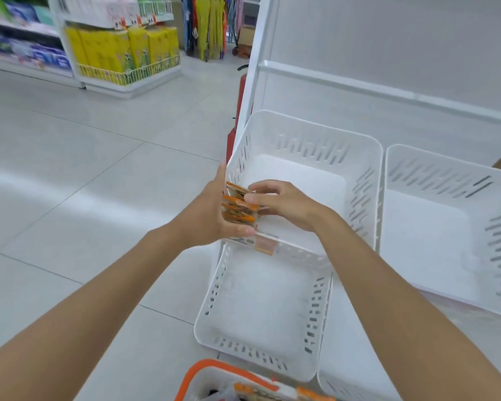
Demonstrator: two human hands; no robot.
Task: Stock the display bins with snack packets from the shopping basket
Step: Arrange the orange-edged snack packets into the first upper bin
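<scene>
Head view: our left hand (211, 215) and right hand (281, 204) sandwich orange snack packets (238, 208) between curled fingers, probably keeping them upright against the left wall of the upper bin (315, 131).

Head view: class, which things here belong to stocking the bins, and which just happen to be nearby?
In use: left hand, right hand, snack packets, upper bin, lower bin, shopping basket.
Just nearby: yellow packs, hanging goods, red object.

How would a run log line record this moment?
left hand holds snack packets | right hand pinches them | place: upper bin, front-left corner | shopping basket: more packets
</scene>
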